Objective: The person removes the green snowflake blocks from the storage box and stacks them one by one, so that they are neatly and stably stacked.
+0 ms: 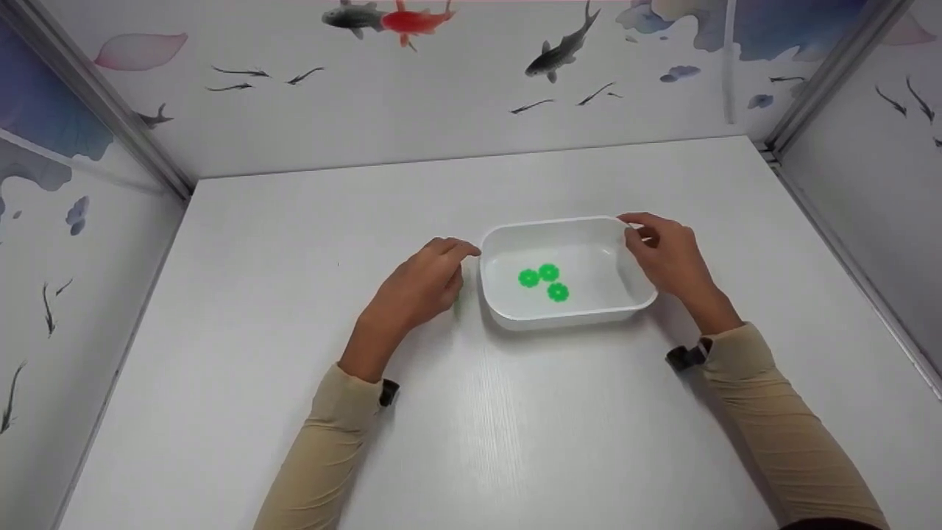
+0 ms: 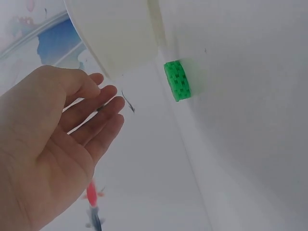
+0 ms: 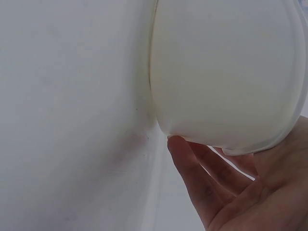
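Observation:
A white rectangular tub [image 1: 567,315] with rounded corners stands on the table. Inside it lie 3 green flower-shaped pieces [image 1: 548,272]. My right hand [image 1: 670,258] holds the tub's right end at the rim, thumb over the inner side; in the right wrist view its fingers lie against the outer wall. At the opposite end, my left hand [image 1: 423,287] has its index fingertip at the left rim, the other fingers loosely bent and holding nothing. A green piece with a notched surface [image 2: 177,81] is on the table beside the tub, mostly hidden under the left hand in the head view.
The white table [image 1: 294,243] is bounded by printed panels at the back, left and right. Fish drawings cover the back panel [image 1: 456,96]. A dark device [image 1: 684,358] sits at the right wrist, another [image 1: 389,392] at the left.

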The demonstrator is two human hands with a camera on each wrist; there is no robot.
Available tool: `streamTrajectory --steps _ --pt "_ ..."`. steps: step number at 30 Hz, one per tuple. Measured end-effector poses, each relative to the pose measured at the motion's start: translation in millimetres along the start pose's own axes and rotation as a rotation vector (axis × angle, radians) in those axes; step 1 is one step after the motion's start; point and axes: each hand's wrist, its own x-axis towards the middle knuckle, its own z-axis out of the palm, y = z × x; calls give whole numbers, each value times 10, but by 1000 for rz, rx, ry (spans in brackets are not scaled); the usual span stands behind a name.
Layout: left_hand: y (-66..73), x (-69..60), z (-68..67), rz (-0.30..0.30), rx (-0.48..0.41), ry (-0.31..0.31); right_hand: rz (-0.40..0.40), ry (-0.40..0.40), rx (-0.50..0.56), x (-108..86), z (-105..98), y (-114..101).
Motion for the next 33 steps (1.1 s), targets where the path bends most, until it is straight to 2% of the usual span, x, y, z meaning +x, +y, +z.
streamTrajectory --steps 7,14,22,30,33 --pt "109 105 57 -7 13 8 -29 19 5 5 6 17" --pt "242 248 132 15 -8 5 -13 28 -7 -23 17 -35" --pt "384 419 223 13 -62 -78 -24 41 -13 -25 19 -30" --pt "471 609 325 -46 -109 -200 -40 43 -4 -8 18 -14" --pt "483 673 358 -37 -110 -221 -58 55 -8 2 22 -10"
